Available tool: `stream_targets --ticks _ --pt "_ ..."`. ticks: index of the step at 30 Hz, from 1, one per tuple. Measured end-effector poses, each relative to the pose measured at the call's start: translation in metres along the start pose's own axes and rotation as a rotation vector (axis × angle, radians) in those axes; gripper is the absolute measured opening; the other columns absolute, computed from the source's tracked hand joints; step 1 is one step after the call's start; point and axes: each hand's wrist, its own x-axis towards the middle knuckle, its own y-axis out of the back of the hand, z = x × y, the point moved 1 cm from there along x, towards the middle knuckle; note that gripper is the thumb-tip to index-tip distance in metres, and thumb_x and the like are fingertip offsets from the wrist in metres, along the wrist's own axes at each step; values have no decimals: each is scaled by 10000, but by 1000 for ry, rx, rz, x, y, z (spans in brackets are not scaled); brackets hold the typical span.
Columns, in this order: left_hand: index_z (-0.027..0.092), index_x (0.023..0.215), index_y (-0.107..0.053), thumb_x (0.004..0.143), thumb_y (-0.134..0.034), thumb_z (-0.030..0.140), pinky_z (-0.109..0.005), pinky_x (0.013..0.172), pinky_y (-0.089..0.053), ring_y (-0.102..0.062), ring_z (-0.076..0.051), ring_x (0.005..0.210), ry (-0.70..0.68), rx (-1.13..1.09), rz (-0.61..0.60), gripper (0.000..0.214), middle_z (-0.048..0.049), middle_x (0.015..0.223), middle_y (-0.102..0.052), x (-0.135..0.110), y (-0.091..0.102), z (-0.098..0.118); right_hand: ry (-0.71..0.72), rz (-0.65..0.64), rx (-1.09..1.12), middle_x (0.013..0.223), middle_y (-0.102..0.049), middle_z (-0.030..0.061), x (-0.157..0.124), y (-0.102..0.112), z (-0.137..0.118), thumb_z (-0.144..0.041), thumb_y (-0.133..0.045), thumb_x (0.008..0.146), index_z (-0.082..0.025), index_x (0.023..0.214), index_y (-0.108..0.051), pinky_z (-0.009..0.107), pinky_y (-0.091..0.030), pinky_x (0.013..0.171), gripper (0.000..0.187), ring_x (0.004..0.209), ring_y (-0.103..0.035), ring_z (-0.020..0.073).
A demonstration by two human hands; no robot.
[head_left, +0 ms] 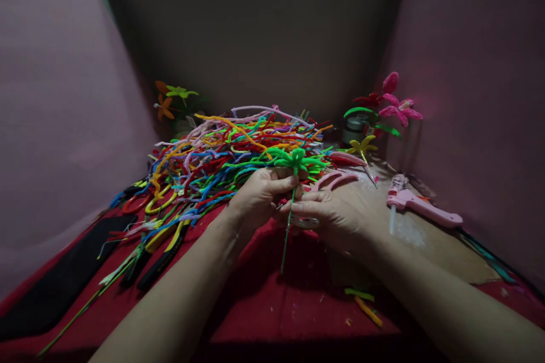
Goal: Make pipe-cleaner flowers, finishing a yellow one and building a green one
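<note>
My left hand (260, 195) is closed around the top of a thin green stem (286, 238), just under a green pipe-cleaner flower (296, 160). The stem hangs down between both hands. My right hand (330, 215) has its fingers pinched together against the stem, slightly lower. Something pale and small shows under the right fingers; I cannot make it out. Behind the hands lies a large heap of many-coloured pipe cleaners (221, 153).
A pink glue gun (419, 204) lies at the right on a brown board (443, 249). Pink scissors (336, 178) sit behind my right hand. Finished pipe-cleaner flowers stand at the back right (394, 105) and back left (170, 99). A red cloth (272, 300) covers the table.
</note>
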Motion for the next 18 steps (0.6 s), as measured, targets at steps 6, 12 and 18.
stream_targets --ticks 6,12,18 --pt "109 712 -600 682 -679 277 -184 482 -357 -473 -63 496 -97 104 106 189 7 608 -548 0 -1 4 96 84 -24 550 -543 -11 -1 2 -1 -317 -708 625 -151 706 -675 254 -379 554 189 566 -488 110" --pt "99 624 -586 672 -671 287 -192 447 -328 -439 -65 450 -32 187 80 211 5 541 -525 -1 2 3 80 90 -86 493 -480 -26 1 5 1 -377 -697 638 -163 605 -626 255 -345 514 228 522 -442 106" --pt "112 651 -606 686 -645 304 -212 446 -345 -447 -79 434 43 165 41 199 7 535 -528 1 6 2 42 -2 3 591 -572 13 4 4 4 -443 -656 675 -138 648 -652 280 -390 609 306 587 -506 119"
